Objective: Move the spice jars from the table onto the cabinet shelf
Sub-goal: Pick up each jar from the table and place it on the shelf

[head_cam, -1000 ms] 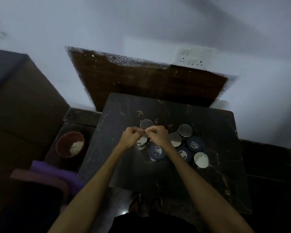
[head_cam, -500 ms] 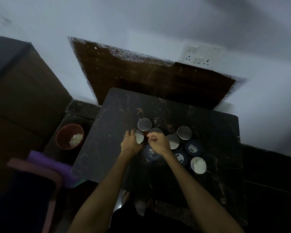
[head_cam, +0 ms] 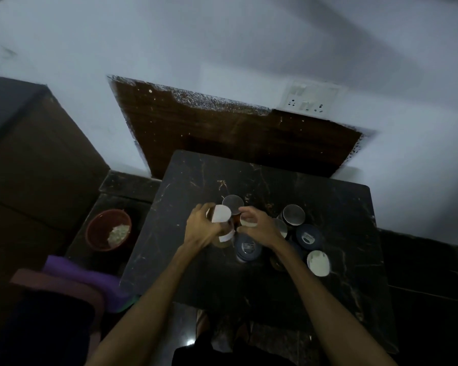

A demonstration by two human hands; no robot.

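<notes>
Far left of the table [head_cam: 336, 299] stands a dark cabinet [head_cam: 32, 165], and between the two, low on a dark ledge, sits a red bowl [head_cam: 108, 230] with something pale in it; a purple cloth [head_cam: 85, 278] lies just off the table's near left corner. On the table's left-middle my left hand [head_cam: 201, 230] is wrapped around a jar [head_cam: 221, 225], fingers closed on its side, the white lid tilted up toward me and a white label showing below my thumb; whether its base is clear of the table I cannot tell. Just behind that jar, toward the table's far edge, a grey lid [head_cam: 232, 204] marks another jar standing upright. Beside it my right hand [head_cam: 259, 228] curls over a second white lid [head_cam: 249, 222], fingers bent around it, though whether I truly clamp it the dim light does not show. Just under that hand, toward the table's near edge, a blue lid [head_cam: 247, 246] tops a further jar. To the right of my wrist the rest of the jars huddle close together mid-table: a grey-lidded one [head_cam: 293, 214] farthest back, a blue-lidded one [head_cam: 307, 236] next to it, and a white-lidded one [head_cam: 318, 262] nearest the table's front. Behind the table a brown board [head_cam: 222, 133] leans on the wall, with a socket plate [head_cam: 311, 100] above its right end.
</notes>
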